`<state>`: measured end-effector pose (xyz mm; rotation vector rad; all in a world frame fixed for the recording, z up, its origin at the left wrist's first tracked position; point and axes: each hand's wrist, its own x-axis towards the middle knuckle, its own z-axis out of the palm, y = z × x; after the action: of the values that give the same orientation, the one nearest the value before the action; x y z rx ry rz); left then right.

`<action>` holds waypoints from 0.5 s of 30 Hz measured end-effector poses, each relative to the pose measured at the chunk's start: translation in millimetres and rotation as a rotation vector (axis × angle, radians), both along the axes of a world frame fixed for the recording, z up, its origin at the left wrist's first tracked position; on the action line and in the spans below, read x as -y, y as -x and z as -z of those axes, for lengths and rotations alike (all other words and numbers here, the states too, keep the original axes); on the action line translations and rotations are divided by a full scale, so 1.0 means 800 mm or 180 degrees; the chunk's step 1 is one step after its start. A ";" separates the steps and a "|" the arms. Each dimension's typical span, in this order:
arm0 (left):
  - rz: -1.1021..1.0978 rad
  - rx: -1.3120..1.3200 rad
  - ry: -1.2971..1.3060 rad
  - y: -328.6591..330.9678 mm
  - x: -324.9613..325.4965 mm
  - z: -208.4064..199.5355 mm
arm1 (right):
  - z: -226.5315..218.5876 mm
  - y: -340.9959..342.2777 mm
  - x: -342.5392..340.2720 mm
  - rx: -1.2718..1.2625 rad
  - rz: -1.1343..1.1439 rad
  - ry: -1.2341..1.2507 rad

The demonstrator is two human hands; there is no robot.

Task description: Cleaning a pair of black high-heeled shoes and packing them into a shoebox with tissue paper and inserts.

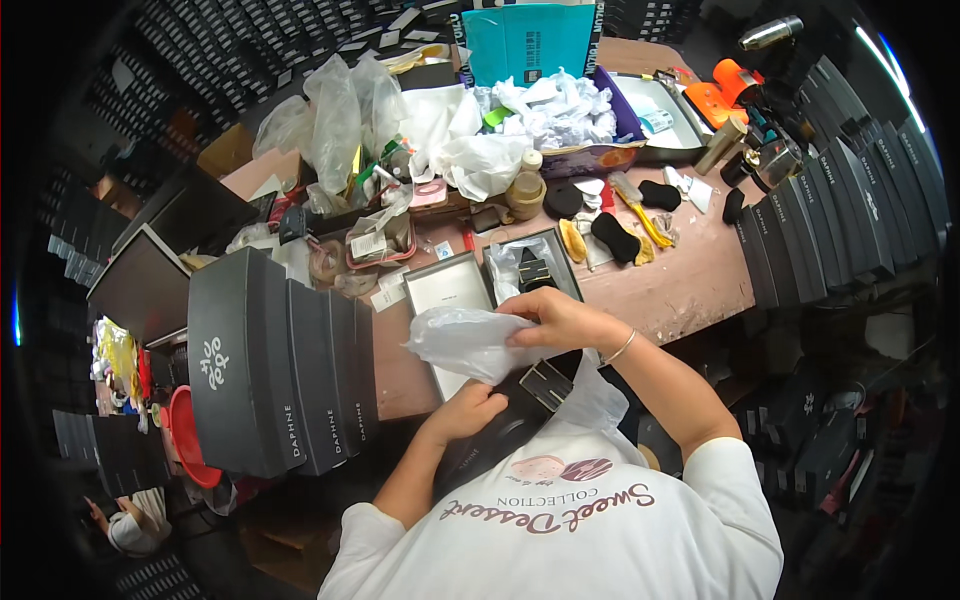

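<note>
Between my hands is a thin white translucent bag (455,342), crumpled and hanging over the front of the table. My right hand (555,322) pinches its right end, thumb against fingers. Lower down, my left hand (468,412) is closed at the bag's lower edge. Just beyond stands an open shoe box (558,250), where a black shoe with gold trim (535,268) lies in white wrapping. Left of it lies a box lid (445,285), pale inside, partly covered by the bag. A second black piece with gold strips (547,385) rests at my lap, under my right forearm.
Stacked dark shoe boxes stand at left (240,360) and right (850,220). Behind are a purple carton (600,158) of crumpled paper, a jar (526,195), a yellow-handled brush (645,215), black sponges (615,238) and an orange tape dispenser (715,100). Another person (140,522) appears lower left.
</note>
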<state>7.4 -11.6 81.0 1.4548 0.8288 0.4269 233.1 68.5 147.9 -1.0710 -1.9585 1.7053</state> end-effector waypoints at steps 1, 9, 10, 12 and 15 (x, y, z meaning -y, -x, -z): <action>0.0030 -0.0036 0.0320 0.004 -0.004 0.003 | -0.002 -0.001 0.002 0.0071 0.0164 -0.0346; -0.0752 0.1169 0.1110 0.010 -0.006 0.029 | -0.008 0.003 0.073 0.0702 -0.0034 -0.2646; -0.0867 0.1143 0.1217 0.011 -0.006 0.030 | -0.006 0.005 0.082 0.0862 -0.0216 -0.3006; -0.1059 0.1076 0.1428 0.010 -0.012 0.024 | 0.003 0.013 0.102 0.1178 -0.0272 -0.3231; -0.0949 0.1500 0.1644 0.021 -0.017 0.022 | 0.012 0.026 0.115 0.1625 -0.0158 -0.3400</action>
<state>-9.7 2.1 63.7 0.7121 0.7021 0.6903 212.7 -23.9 138.2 -1.0261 -2.6483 0.1842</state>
